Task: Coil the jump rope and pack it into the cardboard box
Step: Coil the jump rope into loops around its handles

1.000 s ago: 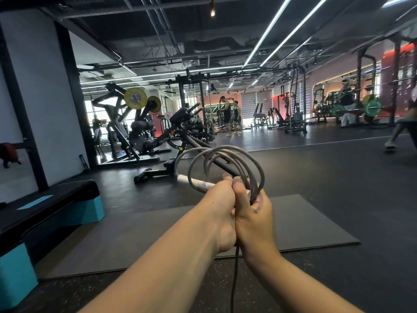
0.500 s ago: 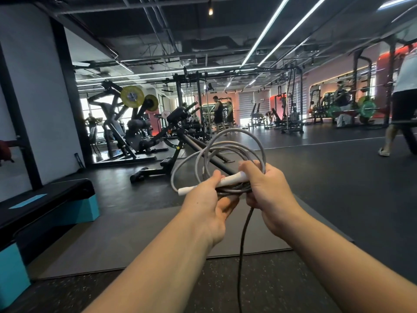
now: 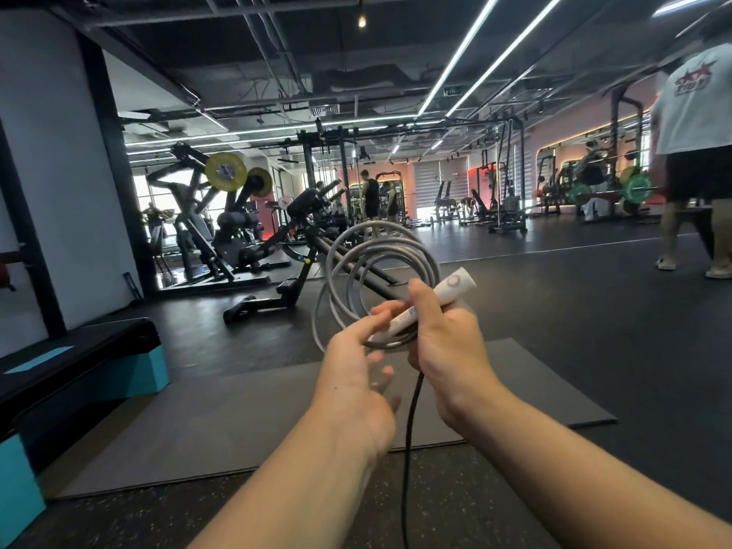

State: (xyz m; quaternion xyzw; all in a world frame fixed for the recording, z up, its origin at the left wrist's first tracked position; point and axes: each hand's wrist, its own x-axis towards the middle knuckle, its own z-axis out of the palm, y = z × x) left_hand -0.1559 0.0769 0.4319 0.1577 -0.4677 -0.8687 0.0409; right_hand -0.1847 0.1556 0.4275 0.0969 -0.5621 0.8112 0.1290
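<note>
Right hand (image 3: 447,346) clamps white plastic handle (image 3: 435,299) plus grey rubber rope coil (image 3: 380,271), held mid-air; left hand (image 3: 356,374) loose, fingers half open on the loops. Risk: hanging tail (image 3: 410,422) tugs, coil springs apart. Cardboard box not visible.

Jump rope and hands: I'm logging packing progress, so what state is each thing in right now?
Jump rope: partly coiled in several loops, one end hanging loose below the hands.
White handle: gripped, tilted up to the right.
Right hand: closed on handle and coil.
Left hand: open, fingertips touching the coil.
Cardboard box: not in view.
</note>
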